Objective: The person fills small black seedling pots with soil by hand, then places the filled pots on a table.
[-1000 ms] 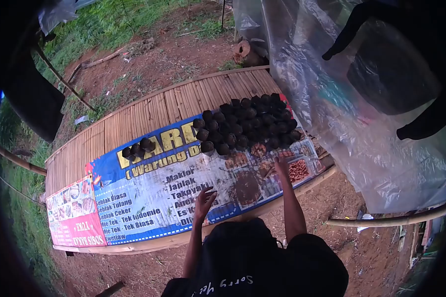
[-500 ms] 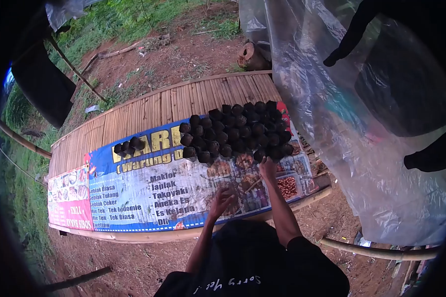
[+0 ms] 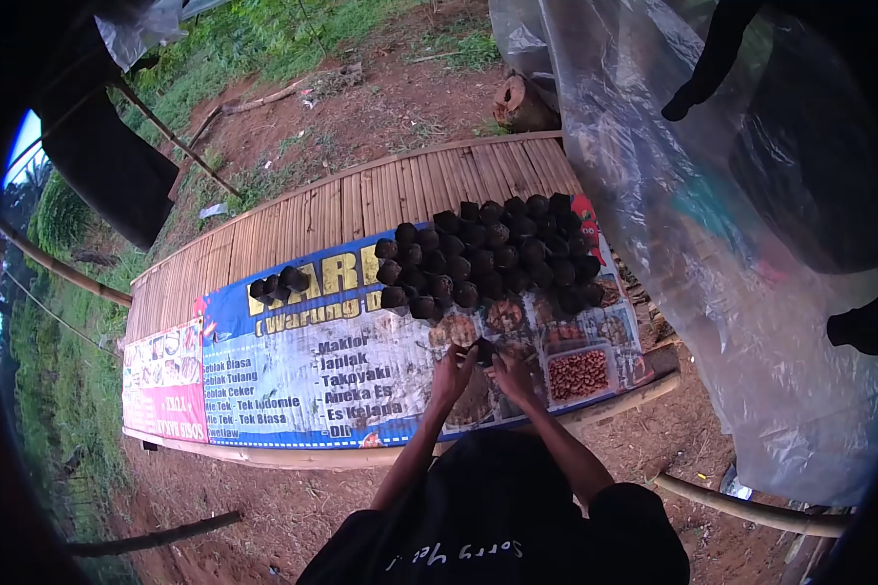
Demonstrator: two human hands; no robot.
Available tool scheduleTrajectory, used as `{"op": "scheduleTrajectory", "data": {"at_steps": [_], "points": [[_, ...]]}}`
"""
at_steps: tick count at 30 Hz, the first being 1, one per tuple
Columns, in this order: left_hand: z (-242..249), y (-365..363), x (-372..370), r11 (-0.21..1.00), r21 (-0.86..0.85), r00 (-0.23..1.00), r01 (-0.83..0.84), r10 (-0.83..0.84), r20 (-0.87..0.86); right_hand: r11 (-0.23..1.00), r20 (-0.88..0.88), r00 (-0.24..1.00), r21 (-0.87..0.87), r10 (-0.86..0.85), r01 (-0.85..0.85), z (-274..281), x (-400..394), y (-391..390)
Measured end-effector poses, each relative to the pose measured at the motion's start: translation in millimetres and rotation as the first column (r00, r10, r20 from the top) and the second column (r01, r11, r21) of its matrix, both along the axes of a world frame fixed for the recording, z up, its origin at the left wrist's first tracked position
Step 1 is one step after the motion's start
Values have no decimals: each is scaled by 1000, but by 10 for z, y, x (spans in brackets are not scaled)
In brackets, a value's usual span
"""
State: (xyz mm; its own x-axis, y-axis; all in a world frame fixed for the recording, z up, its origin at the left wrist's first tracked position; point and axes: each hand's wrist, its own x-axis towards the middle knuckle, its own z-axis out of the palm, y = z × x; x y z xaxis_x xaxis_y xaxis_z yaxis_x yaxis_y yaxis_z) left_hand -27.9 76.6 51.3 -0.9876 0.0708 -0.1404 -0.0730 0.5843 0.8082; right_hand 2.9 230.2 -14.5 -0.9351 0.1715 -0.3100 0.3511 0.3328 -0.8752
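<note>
My left hand point(image 3: 451, 374) and my right hand point(image 3: 510, 374) are close together over the lower part of the printed banner point(image 3: 263, 409). Between them is a small black pot point(image 3: 483, 352), which the fingers of both hands grip from either side. Just beyond the hands stands a dense group of similar black pots point(image 3: 498, 258). A few more black pots point(image 3: 279, 285) sit apart on the banner's left part.
The banner lies on a bamboo-slat platform point(image 3: 361, 205). Clear plastic sheeting point(image 3: 654, 214) hangs on the right. A cut log point(image 3: 523, 105) lies behind the platform, and bamboo poles point(image 3: 751, 507) stick out at the lower right.
My right hand has come back from the edge of the pot group with one black pot. My left hand, open before, has moved up and now grips that pot too. The view has shifted slightly.
</note>
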Motion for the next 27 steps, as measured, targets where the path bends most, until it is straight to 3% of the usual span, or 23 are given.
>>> {"op": "scheduleTrajectory", "data": {"at_steps": [2, 3, 6, 8, 13, 15, 17, 19, 21, 24, 27], "points": [[3, -100, 96, 999, -31, 1000, -26, 26, 13, 963, -88, 996, -265, 35, -57, 7, 150, -104], [-24, -141, 178, 997, -55, 998, -53, 55, 39, 962, -84, 996, -269, 33, -55, 26, 193, -123], [-33, -228, 335, 997, -72, 999, -30, 32, 31, 972, -87, 989, -195, 117, -132, 7, 313, -135], [24, -236, 374, 997, -68, 999, -19, 21, 30, 979, -66, 977, -18, 204, -205, -96, 334, -133], [-100, -218, 353, 989, -140, 990, 56, -73, -120, 966, -94, 977, 192, 193, -173, 249, 273, -115], [-98, -216, 313, 983, -156, 980, 93, -118, -161, 924, -447, 877, 383, 176, 10, 295, 240, -103], [-55, -211, 280, 936, -317, 956, 152, -220, -194, 903, -388, 890, 426, 239, -57, 253, 211, -102], [14, -224, 287, 930, -331, 953, 161, -233, -191, 878, -330, 895, 462, 301, -125, 319, 183, -108], [124, -233, 277, 931, -296, 946, 213, -272, -175, 863, -404, 843, 489, 355, -129, 396, 164, -79], [257, -243, 359, 961, -226, 959, 159, -205, -198, 873, -464, 828, 483, 315, -62, 482, 197, -133], [-7, -283, 410, 973, -148, 961, 178, -204, -185, 888, -375, 874, 442, 307, -122, 334, 153, -139]]}}
